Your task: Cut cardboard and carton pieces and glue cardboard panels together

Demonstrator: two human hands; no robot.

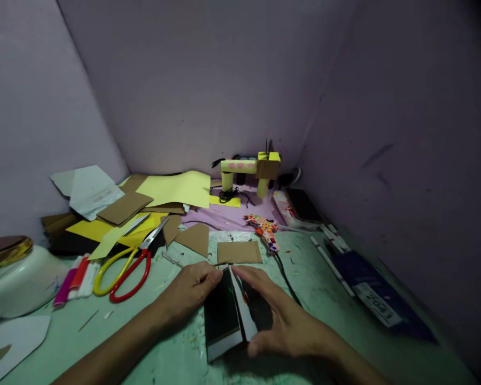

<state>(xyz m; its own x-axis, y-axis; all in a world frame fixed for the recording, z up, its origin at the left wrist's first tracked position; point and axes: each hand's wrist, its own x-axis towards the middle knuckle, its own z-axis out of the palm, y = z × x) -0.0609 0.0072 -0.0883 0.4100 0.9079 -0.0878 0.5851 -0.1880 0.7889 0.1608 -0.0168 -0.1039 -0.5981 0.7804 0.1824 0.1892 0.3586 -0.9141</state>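
A small black cardboard box (222,310) with pale edges sits on the table in front of me. One long side of it stands slightly away, showing a white inner face. My left hand (196,283) is closed at the box's far left corner, thumb pressed on its top. My right hand (286,318) spans the loose side, fingertips at the far end and thumb at the near corner. Just beyond lies a brown cardboard rectangle (239,252). Scissors (138,256) with one yellow and one red handle lie left of my left hand.
Yellow paper (176,188) and cardboard pieces (124,207) pile up at the back left. A yellow paper giraffe-like model (240,167) stands at the back. A patterned glue gun (264,230) with a cord, a phone (303,205) and a blue packet (377,299) lie right. Markers (80,275) lie left.
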